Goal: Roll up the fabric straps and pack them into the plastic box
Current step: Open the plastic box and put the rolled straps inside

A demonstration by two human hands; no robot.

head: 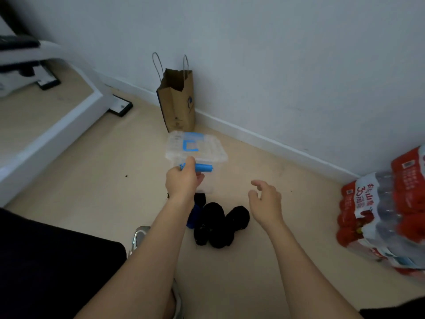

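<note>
One clear plastic box [208, 151], left hand [182, 181] gripping.

Clear plastic box [202, 153] with blue latch [203, 168], black straps [216, 223], brown bag [178, 107]

Bare forearms [165, 238], dark clothing [57, 261], grey sneaker [138, 238]

Pale grey-blue wall [276, 54] beyond the grip, white skirting [253, 137] along its foot. Beige floor [115, 157] beneath. Paper bag [177, 104] just past, against wall. White frame [57, 125] far left; bottle pack [379, 210] far right. Dim, even light.
</note>
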